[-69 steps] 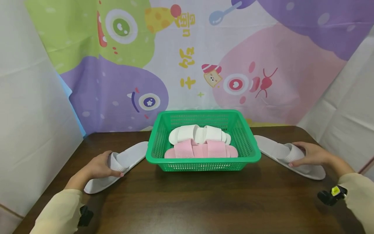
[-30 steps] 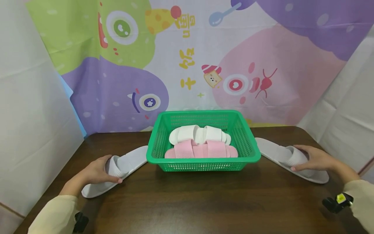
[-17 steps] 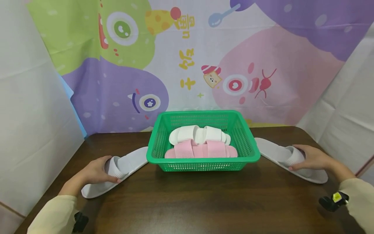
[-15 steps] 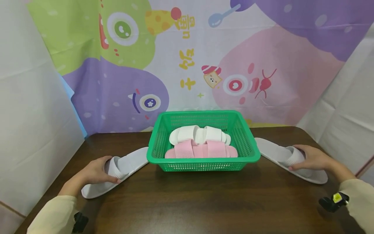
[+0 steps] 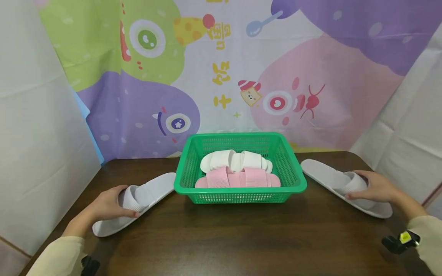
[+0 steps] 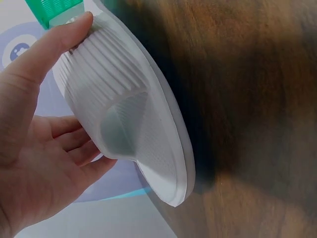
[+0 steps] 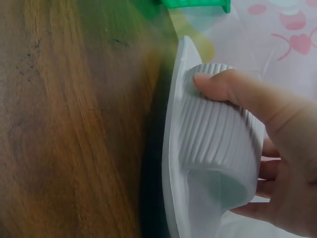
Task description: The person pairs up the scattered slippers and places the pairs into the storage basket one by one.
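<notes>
One left-side slipper (image 5: 150, 193): pale, left of the green basket (image 5: 241, 189), far end near its rim.
Left hand (image 5: 105, 207): grips that slipper's ribbed strap between thumb and fingers.
Right-side slipper (image 5: 329, 179): pale, right of the basket, slanting toward it.
Right hand (image 5: 378, 188): holds its ribbed strap the same way, thumb on the near side.
Basket contents: white slippers (image 5: 236, 161) far, pink slippers (image 5: 237, 178) near.
Table (image 5: 241, 237): dark wood, beneath the basket.

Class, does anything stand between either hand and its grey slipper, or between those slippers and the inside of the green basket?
Nothing visible separates the left hand from the left slipper or the right hand from the right slipper; both are held. The green basket has raised sides between both slippers and its inside.
</notes>
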Available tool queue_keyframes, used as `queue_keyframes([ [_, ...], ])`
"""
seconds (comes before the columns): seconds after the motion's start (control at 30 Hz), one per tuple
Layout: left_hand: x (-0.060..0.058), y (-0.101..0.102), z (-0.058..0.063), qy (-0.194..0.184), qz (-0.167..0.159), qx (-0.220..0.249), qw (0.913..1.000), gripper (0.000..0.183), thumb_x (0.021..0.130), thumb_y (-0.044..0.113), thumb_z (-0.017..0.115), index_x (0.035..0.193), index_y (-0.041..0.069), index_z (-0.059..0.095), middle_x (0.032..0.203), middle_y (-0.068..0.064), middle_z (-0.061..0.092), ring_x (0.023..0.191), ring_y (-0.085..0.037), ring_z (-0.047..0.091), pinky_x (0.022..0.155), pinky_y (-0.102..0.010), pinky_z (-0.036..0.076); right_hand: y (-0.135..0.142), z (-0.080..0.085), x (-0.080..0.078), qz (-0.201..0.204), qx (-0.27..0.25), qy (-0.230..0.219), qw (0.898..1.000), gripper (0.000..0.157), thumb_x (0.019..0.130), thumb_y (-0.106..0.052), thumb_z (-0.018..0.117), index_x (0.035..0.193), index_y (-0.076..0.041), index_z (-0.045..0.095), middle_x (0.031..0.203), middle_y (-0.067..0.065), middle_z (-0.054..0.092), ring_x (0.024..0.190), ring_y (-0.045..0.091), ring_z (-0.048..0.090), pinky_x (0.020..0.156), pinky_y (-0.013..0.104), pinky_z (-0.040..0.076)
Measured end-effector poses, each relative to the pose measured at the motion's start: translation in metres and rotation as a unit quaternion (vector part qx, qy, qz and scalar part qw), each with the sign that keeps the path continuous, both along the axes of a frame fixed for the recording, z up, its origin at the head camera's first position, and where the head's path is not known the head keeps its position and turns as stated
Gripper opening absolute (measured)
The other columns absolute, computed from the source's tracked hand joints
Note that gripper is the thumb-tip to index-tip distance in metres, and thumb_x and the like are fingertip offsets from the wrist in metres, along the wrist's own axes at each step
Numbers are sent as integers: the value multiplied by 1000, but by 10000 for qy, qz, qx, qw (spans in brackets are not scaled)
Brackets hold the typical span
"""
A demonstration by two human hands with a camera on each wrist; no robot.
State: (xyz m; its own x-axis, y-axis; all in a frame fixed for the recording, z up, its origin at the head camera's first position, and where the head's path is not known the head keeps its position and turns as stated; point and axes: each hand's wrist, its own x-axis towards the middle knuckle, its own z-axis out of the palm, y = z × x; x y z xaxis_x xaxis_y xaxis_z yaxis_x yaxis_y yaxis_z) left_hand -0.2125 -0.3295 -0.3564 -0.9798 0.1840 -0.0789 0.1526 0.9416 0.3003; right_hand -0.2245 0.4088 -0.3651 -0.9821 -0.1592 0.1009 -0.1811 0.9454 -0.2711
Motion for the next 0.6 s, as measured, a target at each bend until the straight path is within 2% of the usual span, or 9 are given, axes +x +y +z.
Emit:
queue_keyframes([
  [0.13,2,-3,1,147,65,19,9999,110,63,55,82,135,-15,38,129,-36,51,107,-45,57,81,-53,51,1,3,3,-32,-82,186,9998,90,62,-40,86,125,13,50,106,32,63,85,30,61,62,27,43],
  [0.37,8,-4,4,618,129,129,9979,110,61,55,83,135,-15,41,127,-36,53,103,-45,59,78,-51,51,0,9,7,-172,-185,269,9993,90,63,-40,86,127,12,49,102,30,64,81,26,58,59,25,40],
  [0.6,15,-4,6,806,196,196,9964,111,62,56,83,135,-15,40,129,-36,52,104,-45,59,77,-51,51,-3,12,12,-197,-345,430,9983,91,64,-39,86,128,12,48,103,30,63,81,25,58,59,24,39],
])
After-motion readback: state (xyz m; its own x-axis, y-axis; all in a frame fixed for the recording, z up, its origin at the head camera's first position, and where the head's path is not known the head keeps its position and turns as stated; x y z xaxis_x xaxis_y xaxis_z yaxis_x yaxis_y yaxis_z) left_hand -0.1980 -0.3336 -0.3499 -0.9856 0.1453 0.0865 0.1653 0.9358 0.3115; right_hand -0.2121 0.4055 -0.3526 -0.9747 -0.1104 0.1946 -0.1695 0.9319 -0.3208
